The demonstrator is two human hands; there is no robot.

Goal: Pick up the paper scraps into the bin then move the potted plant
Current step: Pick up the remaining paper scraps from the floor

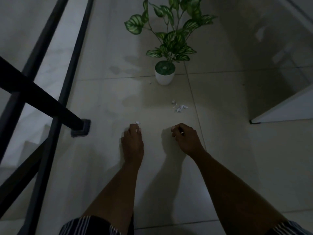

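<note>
Floor (108, 92): pale large tiles with thin grout lines are filling most of the view; faint dark smudges are showing left of the pot, and the light is dim.
Railing (55, 106): black metal bars are crossing the left side, one post meeting the floor at a square base near the left hand.
Stairs (30, 146): pale steps are showing beyond the bars at the left edge.
Cabinet (281, 109): a pale boxy unit is standing at the right edge of the floor.
Plant (169, 39): green striped leaves are rising from a white pot (164, 77) standing upright at the far middle of the floor.
Scraps (179, 106): small white crumpled bits are lying between the pot and the right hand, apart from both.
Left hand (133, 143): fingertips are pinching narrowly on a white scrap, with another scrap (138, 122) lying just beyond them.
Right hand (185, 136): fingers are curling closed, a white sliver peeking out at the knuckles.
Sleeves (84, 224): striped fabric is showing at the bottom edge.
Bin: not visible.
</note>
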